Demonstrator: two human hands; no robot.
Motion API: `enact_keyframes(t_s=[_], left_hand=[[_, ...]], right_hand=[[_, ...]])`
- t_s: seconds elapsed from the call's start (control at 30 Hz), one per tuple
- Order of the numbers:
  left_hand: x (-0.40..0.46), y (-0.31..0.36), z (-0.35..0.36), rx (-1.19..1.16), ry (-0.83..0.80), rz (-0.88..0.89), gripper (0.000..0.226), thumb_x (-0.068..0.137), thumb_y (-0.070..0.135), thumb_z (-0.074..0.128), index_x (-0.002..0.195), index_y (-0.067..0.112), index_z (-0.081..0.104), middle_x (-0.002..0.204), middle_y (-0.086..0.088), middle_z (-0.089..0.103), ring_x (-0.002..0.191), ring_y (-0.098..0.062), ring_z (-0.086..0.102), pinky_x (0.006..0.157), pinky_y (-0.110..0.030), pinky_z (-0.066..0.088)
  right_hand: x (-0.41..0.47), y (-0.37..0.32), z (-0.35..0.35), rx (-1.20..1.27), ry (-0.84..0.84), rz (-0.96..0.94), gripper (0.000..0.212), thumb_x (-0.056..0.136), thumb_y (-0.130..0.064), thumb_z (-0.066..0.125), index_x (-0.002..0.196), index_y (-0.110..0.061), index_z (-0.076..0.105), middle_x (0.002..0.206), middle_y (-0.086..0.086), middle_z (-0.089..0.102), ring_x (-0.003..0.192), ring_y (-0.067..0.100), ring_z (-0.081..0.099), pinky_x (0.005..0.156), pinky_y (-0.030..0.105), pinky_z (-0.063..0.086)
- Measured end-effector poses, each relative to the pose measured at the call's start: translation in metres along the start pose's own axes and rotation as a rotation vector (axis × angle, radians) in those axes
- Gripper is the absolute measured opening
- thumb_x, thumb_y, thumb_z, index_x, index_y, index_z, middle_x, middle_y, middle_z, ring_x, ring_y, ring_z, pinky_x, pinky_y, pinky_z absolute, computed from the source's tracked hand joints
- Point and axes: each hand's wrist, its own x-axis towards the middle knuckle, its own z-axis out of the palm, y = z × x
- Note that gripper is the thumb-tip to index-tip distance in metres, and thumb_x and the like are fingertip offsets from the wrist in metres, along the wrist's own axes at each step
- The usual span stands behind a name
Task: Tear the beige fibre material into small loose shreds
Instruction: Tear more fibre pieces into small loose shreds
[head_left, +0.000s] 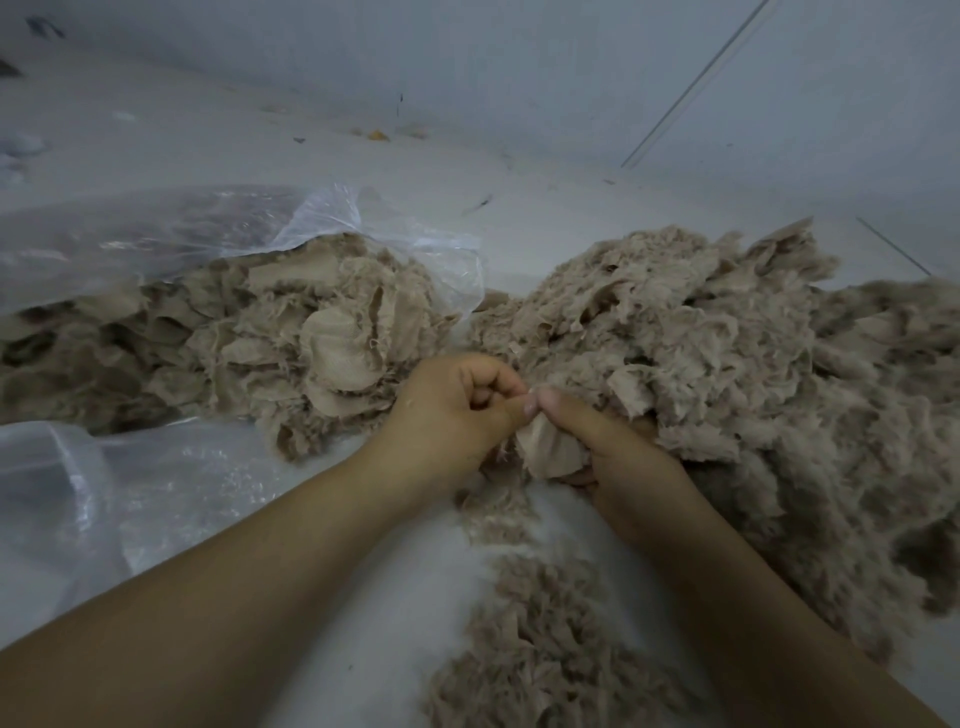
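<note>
A small beige fibre piece (548, 449) is held between both hands at the centre of the view. My left hand (457, 410) pinches its upper edge with curled fingers. My right hand (613, 447) grips the same piece, thumb on top, fingers hidden under it. To the left lies a heap of larger beige fabric scraps (291, 338), spilling out of a clear plastic bag (218, 228). On the right spreads a big fluffy pile of torn shreds (737, 364). More shreds (540, 639) lie on the floor between my forearms.
The pale floor (519, 197) runs up to a wall at the back, with a few bits of debris near it. Another sheet of clear plastic (104, 499) lies at the lower left beside my left forearm.
</note>
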Motion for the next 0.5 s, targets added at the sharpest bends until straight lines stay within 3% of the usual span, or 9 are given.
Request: enact_keyframes(t_s=[0.07, 0.13, 0.2, 0.33, 0.5], left_hand=[[0.0002, 0.0004, -0.0005, -0.05, 0.006, -0.023, 0.01, 0.085, 0.008, 0.072, 0.079, 0.0, 0.068, 0.049, -0.009, 0.053, 0.036, -0.01, 0.04, 0.04, -0.017, 0.033], [0.0002, 0.0008, -0.002, -0.119, 0.016, -0.059, 0.011, 0.083, 0.008, 0.073, 0.077, 0.001, 0.067, 0.048, -0.011, 0.053, 0.032, -0.013, 0.04, 0.037, -0.016, 0.032], [0.0, 0.0003, -0.004, -0.196, 0.028, -0.069, 0.012, 0.085, 0.008, 0.071, 0.074, 0.004, 0.066, 0.05, -0.014, 0.056, 0.03, -0.014, 0.039, 0.038, -0.015, 0.03], [-0.0021, -0.0001, -0.0047, -0.241, 0.018, -0.064, 0.019, 0.087, 0.007, 0.069, 0.068, 0.011, 0.066, 0.053, -0.016, 0.059, 0.028, -0.016, 0.039, 0.04, -0.016, 0.031], [-0.0021, 0.0019, -0.0068, -0.29, 0.059, -0.023, 0.017, 0.089, 0.004, 0.064, 0.071, 0.005, 0.063, 0.054, -0.014, 0.06, 0.027, -0.014, 0.034, 0.038, -0.014, 0.027]], right_hand=[[0.0001, -0.0003, -0.0008, -0.014, -0.05, -0.025, 0.05, 0.083, -0.047, 0.066, 0.12, -0.014, 0.068, 0.124, 0.01, 0.066, 0.12, 0.021, 0.06, 0.105, 0.035, 0.046], [-0.0019, -0.0009, 0.0005, -0.008, -0.058, -0.04, 0.039, 0.087, -0.046, 0.063, 0.11, -0.016, 0.073, 0.113, 0.008, 0.072, 0.11, 0.02, 0.066, 0.094, 0.03, 0.053], [-0.0025, 0.0, 0.0011, 0.007, -0.029, -0.063, 0.036, 0.086, -0.045, 0.061, 0.103, -0.017, 0.076, 0.107, 0.008, 0.074, 0.104, 0.022, 0.069, 0.084, 0.03, 0.055], [-0.0015, 0.002, 0.0045, 0.034, 0.027, -0.083, 0.035, 0.091, -0.041, 0.06, 0.109, -0.013, 0.074, 0.111, 0.012, 0.072, 0.106, 0.027, 0.068, 0.096, 0.042, 0.051], [-0.0028, -0.0005, 0.0069, 0.096, 0.096, -0.1, 0.029, 0.091, -0.037, 0.062, 0.098, -0.014, 0.077, 0.102, 0.01, 0.074, 0.093, 0.025, 0.072, 0.078, 0.034, 0.057]])
